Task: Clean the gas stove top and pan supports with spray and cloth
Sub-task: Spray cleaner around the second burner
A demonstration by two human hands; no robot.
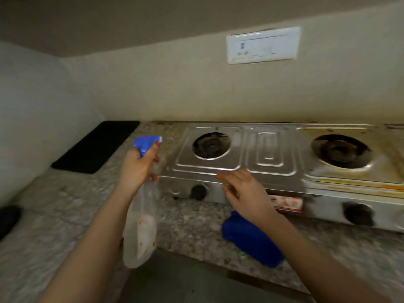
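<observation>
A steel two-burner gas stove (271,171) stands on a granite counter against the wall; no pan supports show on either burner. Its right half is stained yellow-brown around the right burner (341,150). My left hand (136,169) is shut on a clear spray bottle (141,228) with a blue trigger head, its nozzle facing the left burner (211,145). My right hand (242,191) hovers with fingers spread over the stove's front edge, holding nothing. A blue cloth (249,239) lies on the counter under my right forearm.
A black mat (96,147) lies on the counter at the back left. Two black knobs (197,192) (358,214) face out from the stove front. A white switch plate (263,45) is on the wall above. The counter edge runs along the bottom.
</observation>
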